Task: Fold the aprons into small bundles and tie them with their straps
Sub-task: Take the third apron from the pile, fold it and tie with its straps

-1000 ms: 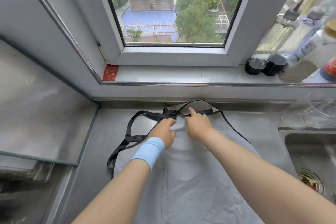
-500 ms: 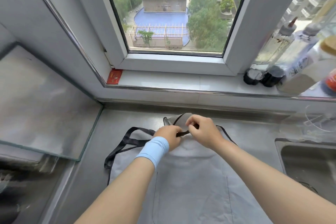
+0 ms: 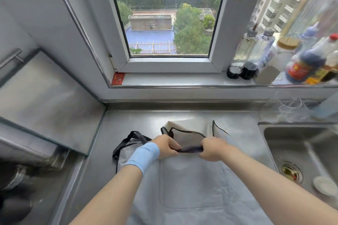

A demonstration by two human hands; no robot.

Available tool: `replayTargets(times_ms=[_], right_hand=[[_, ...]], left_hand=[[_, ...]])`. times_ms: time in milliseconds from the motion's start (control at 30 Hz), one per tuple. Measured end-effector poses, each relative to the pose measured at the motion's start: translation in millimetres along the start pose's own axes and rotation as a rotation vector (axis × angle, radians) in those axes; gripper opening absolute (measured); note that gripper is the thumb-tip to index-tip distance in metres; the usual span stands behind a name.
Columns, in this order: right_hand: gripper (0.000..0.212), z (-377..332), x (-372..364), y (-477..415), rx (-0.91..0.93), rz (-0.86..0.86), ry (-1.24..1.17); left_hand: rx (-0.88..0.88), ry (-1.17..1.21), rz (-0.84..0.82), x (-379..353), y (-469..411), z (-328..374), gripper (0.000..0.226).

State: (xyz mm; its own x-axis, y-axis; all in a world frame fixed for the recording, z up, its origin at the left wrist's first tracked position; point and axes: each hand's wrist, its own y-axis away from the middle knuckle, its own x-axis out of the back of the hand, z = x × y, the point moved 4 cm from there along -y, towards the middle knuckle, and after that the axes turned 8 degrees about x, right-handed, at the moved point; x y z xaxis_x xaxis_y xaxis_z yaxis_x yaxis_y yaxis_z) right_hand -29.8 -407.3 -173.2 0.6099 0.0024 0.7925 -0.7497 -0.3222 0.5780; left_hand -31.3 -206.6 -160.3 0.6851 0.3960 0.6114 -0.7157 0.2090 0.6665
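A light grey apron (image 3: 192,184) with a front pocket lies spread on the steel counter (image 3: 128,120), bib end towards the window. Its bib (image 3: 188,133) is folded back towards me, showing the pale underside. My left hand (image 3: 165,149), with a blue wristband, and my right hand (image 3: 212,149) each pinch the black neck strap (image 3: 190,150), stretched taut between them over the apron. A loose black waist strap (image 3: 126,142) loops on the counter left of the apron.
A sink (image 3: 300,151) with a drain and a white round object sits at the right. Several bottles (image 3: 274,56) stand on the window sill. A glass panel (image 3: 45,100) leans at the left. A clear glass item (image 3: 285,107) stands beside the sink.
Both hands gathered the black neck strap and pulled it towards me, folding the bib back over the apron. The hands have moved apart along the strap. The camera tilted up.
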Motion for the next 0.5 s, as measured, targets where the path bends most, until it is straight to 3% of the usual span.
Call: replayTargets(times_ms=[100,167,233,300,400,433,500], right_hand=[[0.022,-11,-27,29,-0.02,-0.344,-0.135],[0.035,-13,-46,41,-0.054,-0.546,-0.247],[0.038,-16,-54,47,-0.069,-0.549,-0.279],[0.034,-19,-45,47,-0.024,-0.403,-0.263],[0.035,-25,-30,49,0.046,-0.252,-0.184],[0.033,-27,-30,50,0.048,-0.273,-0.136],[0.033,-32,-40,53,0.026,-0.39,-0.07]], left_hand=[[0.088,-0.065,-0.177,-21,19,-14,0.042],[0.08,-0.068,-0.177,-30,23,-19,0.036],[0.075,0.116,-0.081,-32,24,-20,0.023],[0.117,0.291,0.102,-24,27,-20,0.02],[0.087,0.334,0.624,-2,33,-23,0.016],[0.028,0.338,0.711,0,30,-23,0.019],[-0.017,0.227,0.6,-6,19,-17,0.059]])
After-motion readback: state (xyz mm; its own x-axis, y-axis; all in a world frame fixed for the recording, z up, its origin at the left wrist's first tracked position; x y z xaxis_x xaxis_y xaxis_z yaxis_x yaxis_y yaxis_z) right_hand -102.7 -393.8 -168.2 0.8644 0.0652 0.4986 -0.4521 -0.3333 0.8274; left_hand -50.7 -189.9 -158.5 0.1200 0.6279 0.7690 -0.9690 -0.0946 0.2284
